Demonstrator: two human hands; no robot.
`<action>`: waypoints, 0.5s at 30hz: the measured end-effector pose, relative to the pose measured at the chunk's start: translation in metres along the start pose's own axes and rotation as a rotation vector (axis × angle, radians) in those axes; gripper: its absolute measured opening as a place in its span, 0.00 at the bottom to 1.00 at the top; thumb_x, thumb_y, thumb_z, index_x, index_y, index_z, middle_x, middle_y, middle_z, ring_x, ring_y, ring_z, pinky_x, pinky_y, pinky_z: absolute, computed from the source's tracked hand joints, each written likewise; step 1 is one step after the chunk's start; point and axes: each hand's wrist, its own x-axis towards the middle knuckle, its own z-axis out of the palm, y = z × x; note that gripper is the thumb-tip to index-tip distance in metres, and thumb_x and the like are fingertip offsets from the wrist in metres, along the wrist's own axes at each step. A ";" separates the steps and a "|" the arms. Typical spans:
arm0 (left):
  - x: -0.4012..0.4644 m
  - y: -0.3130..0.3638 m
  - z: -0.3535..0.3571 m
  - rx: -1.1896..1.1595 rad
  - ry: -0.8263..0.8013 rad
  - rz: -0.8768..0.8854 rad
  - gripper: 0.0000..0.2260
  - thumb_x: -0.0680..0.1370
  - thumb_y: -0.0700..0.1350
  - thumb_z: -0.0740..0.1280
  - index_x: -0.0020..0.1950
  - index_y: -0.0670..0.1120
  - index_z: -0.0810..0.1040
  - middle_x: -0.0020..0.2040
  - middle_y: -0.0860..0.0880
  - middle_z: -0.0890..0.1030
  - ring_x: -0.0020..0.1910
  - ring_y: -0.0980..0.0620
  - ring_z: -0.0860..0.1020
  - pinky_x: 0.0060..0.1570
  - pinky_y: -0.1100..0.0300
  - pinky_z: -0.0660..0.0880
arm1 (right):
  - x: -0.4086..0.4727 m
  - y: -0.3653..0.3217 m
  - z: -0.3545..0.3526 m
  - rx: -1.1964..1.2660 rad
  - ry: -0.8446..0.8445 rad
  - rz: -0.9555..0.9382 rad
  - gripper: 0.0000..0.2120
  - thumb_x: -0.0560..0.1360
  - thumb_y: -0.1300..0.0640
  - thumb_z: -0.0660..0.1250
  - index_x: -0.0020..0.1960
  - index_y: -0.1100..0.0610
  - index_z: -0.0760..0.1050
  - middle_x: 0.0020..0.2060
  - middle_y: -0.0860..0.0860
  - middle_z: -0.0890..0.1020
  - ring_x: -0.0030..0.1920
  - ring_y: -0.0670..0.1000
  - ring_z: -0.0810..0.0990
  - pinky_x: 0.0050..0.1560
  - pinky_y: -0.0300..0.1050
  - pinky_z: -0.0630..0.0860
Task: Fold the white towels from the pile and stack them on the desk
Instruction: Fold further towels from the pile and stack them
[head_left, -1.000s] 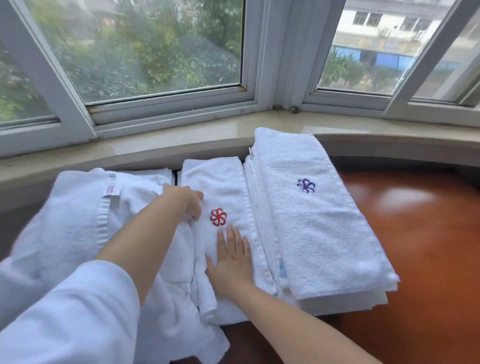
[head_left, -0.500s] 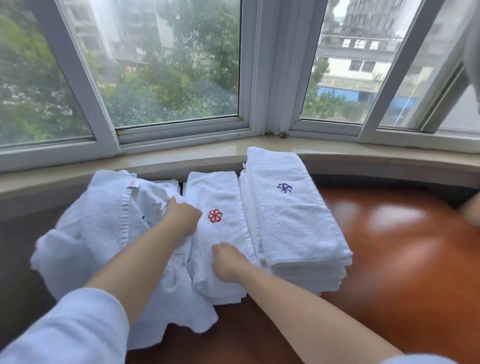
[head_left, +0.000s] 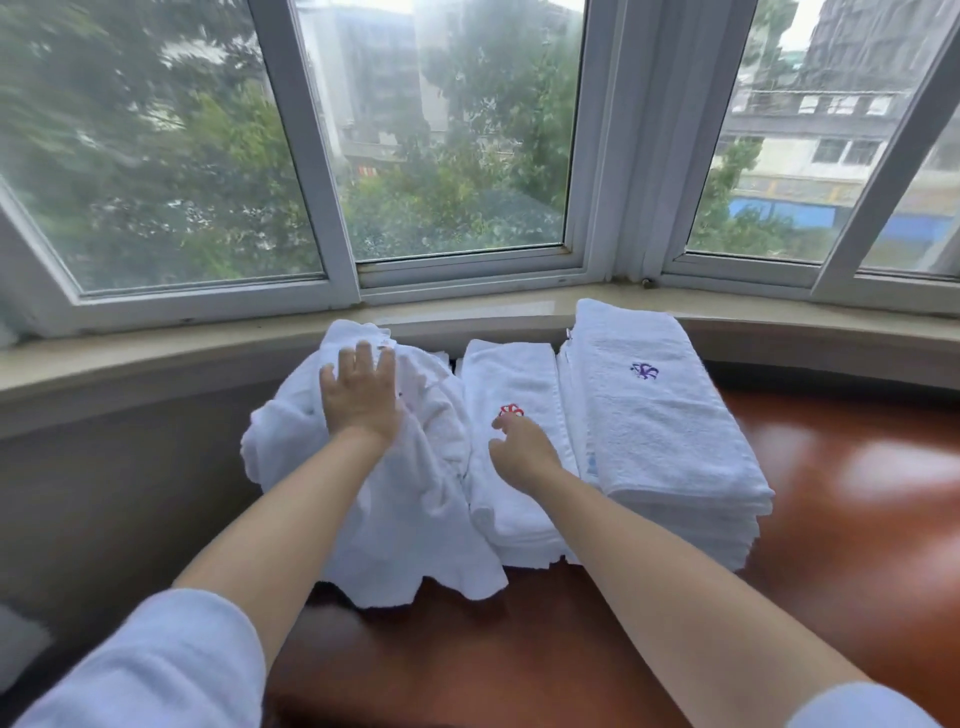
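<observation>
No words or numbers can be read. A red flower sign (head_left: 511, 411) is sewn on the folded towel (head_left: 514, 374) in the middle. A purple flower sign (head_left: 644, 371) is sewn on the top towel (head_left: 660, 415) of the tall stack at the right.
</observation>
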 end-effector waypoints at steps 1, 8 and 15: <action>-0.005 -0.007 -0.004 -0.040 -0.048 -0.104 0.26 0.77 0.50 0.62 0.74 0.50 0.59 0.70 0.44 0.62 0.66 0.43 0.64 0.59 0.50 0.65 | -0.002 -0.005 0.001 0.020 0.011 -0.012 0.20 0.78 0.59 0.56 0.70 0.56 0.67 0.69 0.53 0.69 0.64 0.54 0.72 0.60 0.47 0.71; -0.023 -0.028 -0.034 -0.826 -0.166 -0.601 0.12 0.75 0.55 0.62 0.44 0.48 0.79 0.37 0.49 0.80 0.42 0.47 0.77 0.45 0.56 0.70 | -0.020 -0.023 0.025 0.092 0.079 -0.092 0.22 0.76 0.57 0.61 0.70 0.54 0.67 0.68 0.52 0.70 0.61 0.52 0.74 0.58 0.47 0.73; -0.032 -0.047 -0.076 -1.090 -0.971 -0.286 0.12 0.70 0.36 0.60 0.43 0.39 0.83 0.35 0.44 0.81 0.35 0.48 0.81 0.36 0.63 0.75 | -0.031 -0.044 0.041 0.206 0.033 -0.213 0.55 0.64 0.44 0.77 0.77 0.42 0.42 0.76 0.44 0.46 0.75 0.48 0.48 0.71 0.46 0.54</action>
